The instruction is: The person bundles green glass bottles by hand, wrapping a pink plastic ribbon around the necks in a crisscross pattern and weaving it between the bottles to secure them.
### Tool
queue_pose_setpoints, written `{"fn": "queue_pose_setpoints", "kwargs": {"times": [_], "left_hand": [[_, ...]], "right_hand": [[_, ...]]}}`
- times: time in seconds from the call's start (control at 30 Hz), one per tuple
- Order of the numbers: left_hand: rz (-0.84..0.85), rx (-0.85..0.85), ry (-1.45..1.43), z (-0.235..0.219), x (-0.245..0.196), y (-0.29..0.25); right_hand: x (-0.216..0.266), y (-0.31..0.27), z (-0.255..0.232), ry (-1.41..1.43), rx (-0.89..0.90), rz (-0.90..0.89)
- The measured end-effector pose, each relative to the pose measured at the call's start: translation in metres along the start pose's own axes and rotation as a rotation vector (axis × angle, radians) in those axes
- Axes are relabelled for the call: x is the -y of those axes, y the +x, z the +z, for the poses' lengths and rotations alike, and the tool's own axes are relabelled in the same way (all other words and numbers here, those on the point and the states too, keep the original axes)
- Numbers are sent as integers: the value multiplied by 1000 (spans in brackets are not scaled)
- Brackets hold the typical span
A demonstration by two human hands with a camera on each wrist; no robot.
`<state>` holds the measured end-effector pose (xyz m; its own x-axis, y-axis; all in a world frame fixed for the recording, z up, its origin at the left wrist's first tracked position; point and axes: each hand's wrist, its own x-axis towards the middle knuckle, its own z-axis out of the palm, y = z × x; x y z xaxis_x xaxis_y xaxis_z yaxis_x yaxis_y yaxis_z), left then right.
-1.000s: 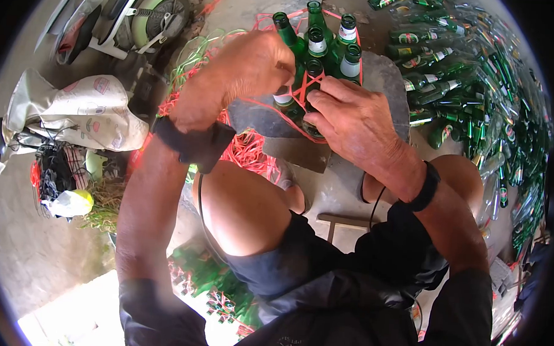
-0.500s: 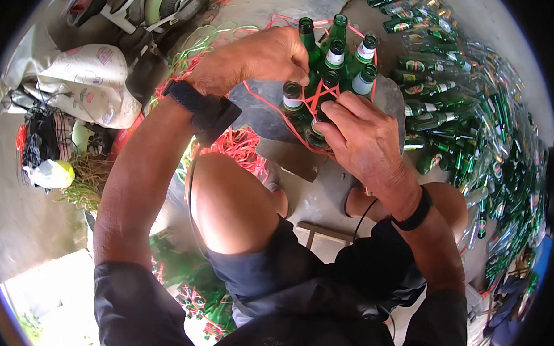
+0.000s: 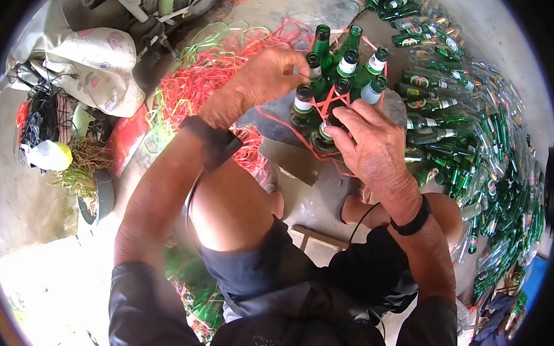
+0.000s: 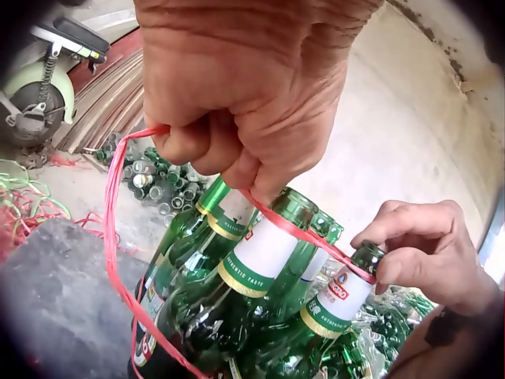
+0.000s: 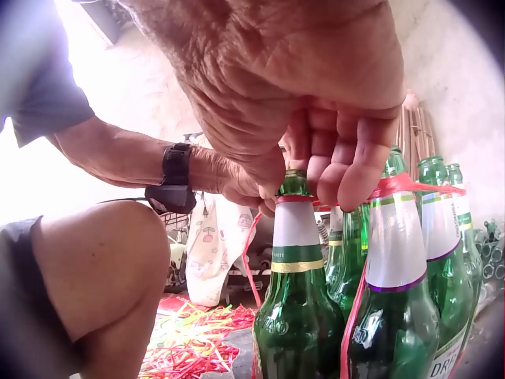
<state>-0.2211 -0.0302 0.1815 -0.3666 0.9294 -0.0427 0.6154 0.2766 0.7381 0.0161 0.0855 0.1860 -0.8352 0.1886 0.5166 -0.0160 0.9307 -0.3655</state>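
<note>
Several green bottles [image 3: 347, 68] stand upright in a tight group on a grey slab [image 3: 391, 97]. Red twine [image 4: 116, 229] crosses between their necks and loops down outside the group. The left hand [image 3: 262, 76], fingers curled in the left wrist view, grips the twine just above the bottle necks at the group's left side. At the near side, the right hand [image 3: 374, 143] pinches the top of a bottle [image 5: 296, 237] between thumb and fingers, where twine goes round the neck. The left hand partly hides the necks behind it in the left wrist view.
Red and green twine [image 3: 200, 86] lies heaped at the left. Many loose bottles [image 3: 476, 138] are piled along the right. A printed white cover [image 3: 102, 60] and a scooter [image 3: 179, 2] are at the upper left. The person's bare knees are below the slab.
The head view has shifted. The left hand has drawn up and away from the front-left bottle, whose neck now shows fully. The right hand remains at the near bottle.
</note>
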Motion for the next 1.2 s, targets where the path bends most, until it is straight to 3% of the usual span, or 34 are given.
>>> {"fn": "queue_pose_setpoints", "kwargs": {"times": [0.13,0.57,0.73,1.03,1.2], "left_hand": [[-1,-69,-64,3,1,-9],[-15,-43,-10,2,4,-28],[-111,-155,-262,16,9,-41],[-181,-227,-442,31,13,-48],[-211,-231,-377,31,10,-51]], "right_hand": [[1,-1,1,-12,-4,14],[-2,-1,2,2,-9,9],[-4,-2,2,19,-4,9],[-5,0,1,57,24,31],[-5,1,0,53,32,29]]}}
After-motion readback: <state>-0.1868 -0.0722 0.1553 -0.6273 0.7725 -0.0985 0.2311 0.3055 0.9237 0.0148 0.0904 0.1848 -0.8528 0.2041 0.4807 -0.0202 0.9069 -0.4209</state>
